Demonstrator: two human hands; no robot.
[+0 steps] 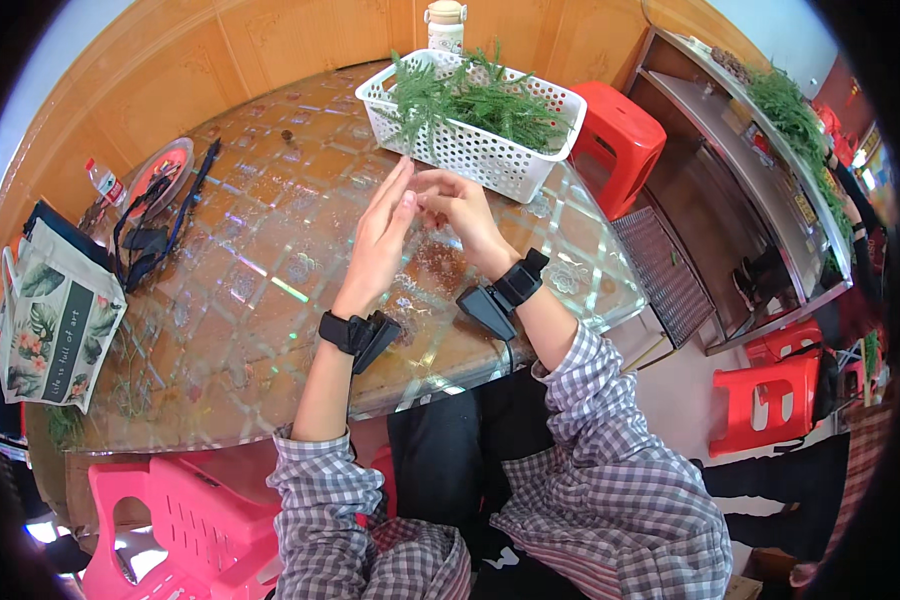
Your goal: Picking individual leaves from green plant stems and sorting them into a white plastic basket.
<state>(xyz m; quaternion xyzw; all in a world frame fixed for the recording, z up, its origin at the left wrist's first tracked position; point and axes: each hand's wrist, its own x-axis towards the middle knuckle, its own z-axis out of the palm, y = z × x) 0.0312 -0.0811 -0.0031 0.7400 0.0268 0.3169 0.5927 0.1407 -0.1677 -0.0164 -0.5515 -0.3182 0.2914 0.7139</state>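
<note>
My left hand [381,232] is raised over the table's middle, its fingers stretched out and close together. Facing it, my right hand [460,212] has loosely bent fingers, some of their tips hidden behind the left hand. I see nothing held in either one. Just beyond the fingertips stands a white perforated plastic basket [515,180], with feathery green sprigs [490,105] heaped inside. Some sprigs hang over its near left rim, close to my left fingertips. Each wrist wears a black strapped device, the left one [358,338] and the right one [502,297].
The round table [270,350] has a clear patterned cover. On its left are a printed tote bag [65,310], dark straps [150,240], a tray [160,175] and a bottle [105,182]. A white flask [445,28], red stools [620,140], a pink chair [190,520] and shelving [730,150] surround it.
</note>
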